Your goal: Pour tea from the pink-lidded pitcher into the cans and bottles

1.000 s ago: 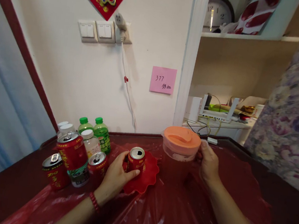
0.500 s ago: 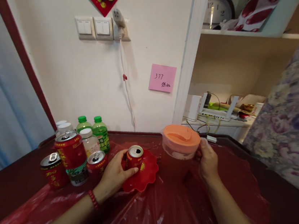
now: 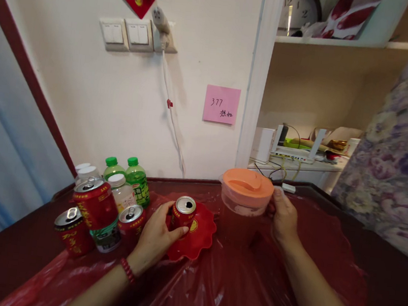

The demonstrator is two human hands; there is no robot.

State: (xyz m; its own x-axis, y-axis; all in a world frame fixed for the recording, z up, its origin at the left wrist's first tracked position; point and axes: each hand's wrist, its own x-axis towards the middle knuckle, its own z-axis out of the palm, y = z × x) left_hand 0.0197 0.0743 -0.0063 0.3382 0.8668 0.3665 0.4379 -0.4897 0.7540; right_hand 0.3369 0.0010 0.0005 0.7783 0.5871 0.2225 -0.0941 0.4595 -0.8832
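Note:
My left hand [image 3: 159,234] is wrapped round a small red drink can [image 3: 183,214], upright with its top open. The can is on a red plate with a wavy rim [image 3: 201,239]. My right hand [image 3: 285,217] grips the handle of a clear plastic pitcher [image 3: 242,222] with an orange lid [image 3: 248,183]. The pitcher stands upright on the table, right of the plate. Its lower part shows dark red, and I cannot tell whether that is its contents or the table seen through it. The fingertips behind the handle are partly hidden.
Red cans [image 3: 71,231] and several bottles, including a green-capped bottle [image 3: 138,184], crowd the left of the table. Red plastic sheeting [image 3: 208,297] covers the tabletop. A white cable [image 3: 170,124] hangs down the wall behind. A router [image 3: 293,155] sits on the shelf at right.
The view has shifted very slightly. Both hands keep their hold, and the can, plate and pitcher stay where they were.

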